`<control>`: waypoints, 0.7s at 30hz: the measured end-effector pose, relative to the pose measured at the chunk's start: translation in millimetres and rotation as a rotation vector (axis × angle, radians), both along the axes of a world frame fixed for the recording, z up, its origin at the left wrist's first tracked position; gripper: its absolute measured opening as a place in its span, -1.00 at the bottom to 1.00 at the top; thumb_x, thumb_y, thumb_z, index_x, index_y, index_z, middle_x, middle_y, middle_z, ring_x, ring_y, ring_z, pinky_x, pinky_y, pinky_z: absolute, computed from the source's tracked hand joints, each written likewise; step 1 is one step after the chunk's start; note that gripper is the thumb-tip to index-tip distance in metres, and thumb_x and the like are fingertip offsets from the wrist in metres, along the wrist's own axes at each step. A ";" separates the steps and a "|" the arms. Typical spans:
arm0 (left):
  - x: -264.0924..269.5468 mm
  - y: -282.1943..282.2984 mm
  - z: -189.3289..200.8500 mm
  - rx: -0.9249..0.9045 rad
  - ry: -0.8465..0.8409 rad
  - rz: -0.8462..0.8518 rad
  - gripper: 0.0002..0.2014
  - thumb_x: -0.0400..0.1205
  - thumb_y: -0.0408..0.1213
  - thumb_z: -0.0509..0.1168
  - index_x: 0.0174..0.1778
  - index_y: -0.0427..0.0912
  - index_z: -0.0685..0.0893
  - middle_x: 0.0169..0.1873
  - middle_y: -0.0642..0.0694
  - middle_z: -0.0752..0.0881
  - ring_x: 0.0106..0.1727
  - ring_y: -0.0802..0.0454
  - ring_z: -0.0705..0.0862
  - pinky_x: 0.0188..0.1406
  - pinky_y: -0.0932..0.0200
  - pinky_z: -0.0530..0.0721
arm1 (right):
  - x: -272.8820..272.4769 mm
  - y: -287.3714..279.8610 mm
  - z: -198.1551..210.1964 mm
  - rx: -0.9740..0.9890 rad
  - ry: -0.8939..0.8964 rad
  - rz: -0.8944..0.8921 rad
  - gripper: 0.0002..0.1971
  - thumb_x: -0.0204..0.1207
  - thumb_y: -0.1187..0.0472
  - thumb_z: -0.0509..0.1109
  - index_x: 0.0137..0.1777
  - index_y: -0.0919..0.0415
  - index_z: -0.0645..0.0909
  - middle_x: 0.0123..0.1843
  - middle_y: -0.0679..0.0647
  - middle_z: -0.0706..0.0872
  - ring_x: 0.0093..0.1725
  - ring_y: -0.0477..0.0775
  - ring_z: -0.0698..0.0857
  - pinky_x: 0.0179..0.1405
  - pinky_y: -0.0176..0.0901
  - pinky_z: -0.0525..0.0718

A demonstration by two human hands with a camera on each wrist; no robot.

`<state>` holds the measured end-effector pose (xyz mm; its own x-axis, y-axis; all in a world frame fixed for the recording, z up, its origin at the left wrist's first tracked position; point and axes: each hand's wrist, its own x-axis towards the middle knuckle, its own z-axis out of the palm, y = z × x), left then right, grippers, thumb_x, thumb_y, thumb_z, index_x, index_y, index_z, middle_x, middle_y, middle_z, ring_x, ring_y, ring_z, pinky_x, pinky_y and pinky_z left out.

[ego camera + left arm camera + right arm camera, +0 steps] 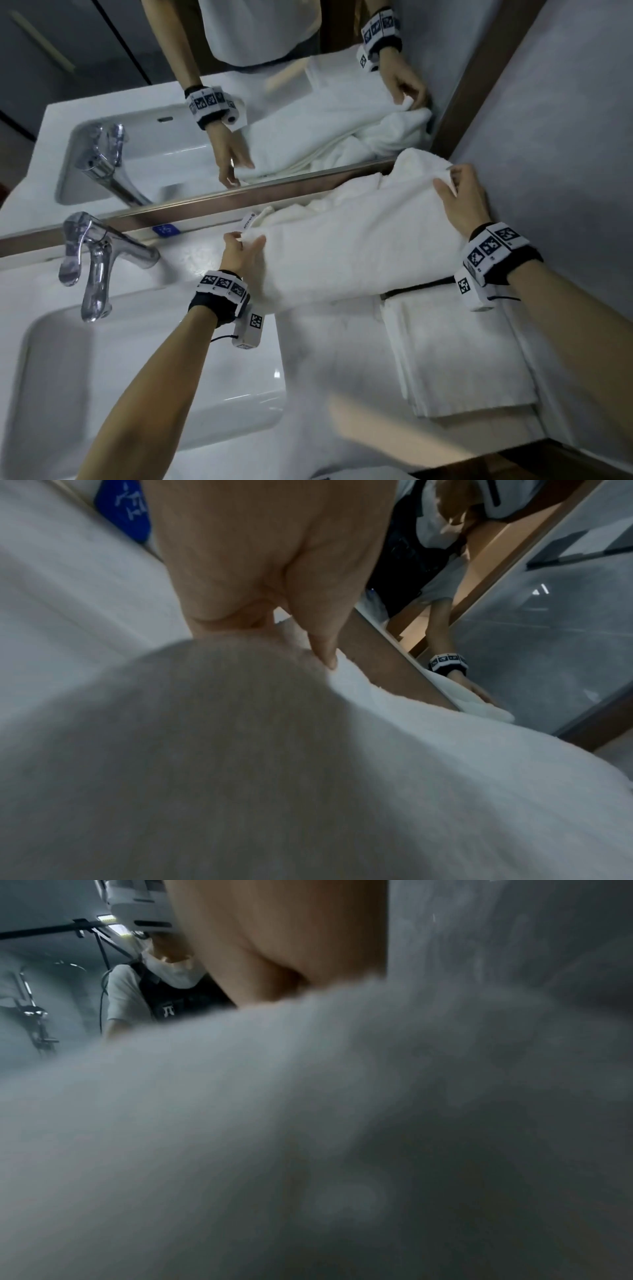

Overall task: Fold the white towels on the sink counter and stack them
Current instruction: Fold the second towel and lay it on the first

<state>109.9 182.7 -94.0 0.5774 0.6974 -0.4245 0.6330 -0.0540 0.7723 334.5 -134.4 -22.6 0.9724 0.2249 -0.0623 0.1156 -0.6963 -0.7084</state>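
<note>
A long white towel (346, 243) is stretched across the back of the sink counter (308, 346), lifted at both ends. My left hand (245, 248) pinches its left end, where a small label sticks up. My right hand (455, 192) grips its right end near the wall. In the left wrist view the thumb and fingers (322, 642) close on the towel (308, 777) edge. The right wrist view is mostly filled with blurred towel (342, 1123), with part of my right hand (274, 947) above it. A folded white towel (455, 349) lies flat on the counter at right, below the stretched one.
A chrome faucet (99, 260) stands at left over the white basin (144, 373). A mirror (239, 102) with a brown frame runs along the back. A grey wall (565, 137) closes the right side. More crumpled white towel (411, 164) is heaped in the back right corner.
</note>
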 end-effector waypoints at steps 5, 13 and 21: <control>-0.2 5.8 8.9 0.065 0.076 -0.123 -0.43 0.60 -0.08 0.34 0.44 -0.25 0.34 0.16 -0.24 0.59 0.16 -0.16 0.60 0.02 0.10 0.51 | -0.8 -8.1 11.5 0.015 0.147 0.054 -0.47 0.55 -0.14 0.31 0.30 0.30 0.50 0.29 0.19 0.63 0.21 0.15 0.60 0.26 -0.03 0.52; -11.4 -6.6 31.4 0.097 0.180 -0.072 -0.43 0.52 -0.16 0.44 0.38 -0.29 0.42 0.24 -0.35 0.62 0.26 -0.27 0.62 0.28 -0.13 0.62 | -19.9 -16.2 34.2 0.151 0.174 0.144 -0.45 0.57 -0.07 0.33 0.34 0.40 0.49 0.36 0.35 0.60 0.31 0.33 0.59 0.38 0.21 0.52; -37.0 -19.2 42.3 0.003 0.168 0.024 -0.42 0.47 -0.22 0.51 0.33 -0.43 0.54 0.22 -0.37 0.68 0.17 -0.24 0.72 0.29 -0.06 0.65 | -49.6 -30.9 51.9 0.315 0.037 0.176 -0.52 0.55 0.04 0.38 -0.14 0.52 0.34 -0.20 0.11 0.40 -0.21 0.03 0.38 -0.19 -0.11 0.33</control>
<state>72.9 163.6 -51.8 0.4817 0.7114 -0.5117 0.7546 -0.0398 0.6550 285.0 -165.3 29.3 0.9153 0.4027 0.0027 0.1849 -0.4144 -0.8911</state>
